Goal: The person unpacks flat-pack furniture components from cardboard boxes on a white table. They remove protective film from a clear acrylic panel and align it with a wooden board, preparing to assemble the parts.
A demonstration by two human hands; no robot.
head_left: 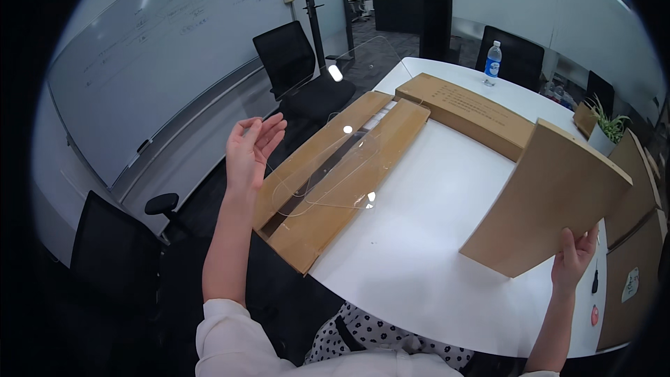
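My left hand (255, 148) is raised at the left, over the near-left edge of the table, its fingers loosely curled and apart with nothing visible in them. Just right of it are clear see-through sheets (328, 185) with rounded edges and bright glare spots, in front of a long cardboard box (335, 220). Where the sheets rest is hard to make out. My right hand (575, 257) grips the lower right edge of a thin brown board (544, 202), which is held tilted up above the white table (419, 258). The board's far side is hidden.
A second long cardboard box (467, 113) lies across the table's back. A water bottle (493, 63) and a potted plant (606, 129) stand beyond. Cardboard pieces (631, 279), a black-handled tool (595, 282) and a small red item (594, 315) are at right. Black chairs (286, 63) surround the table.
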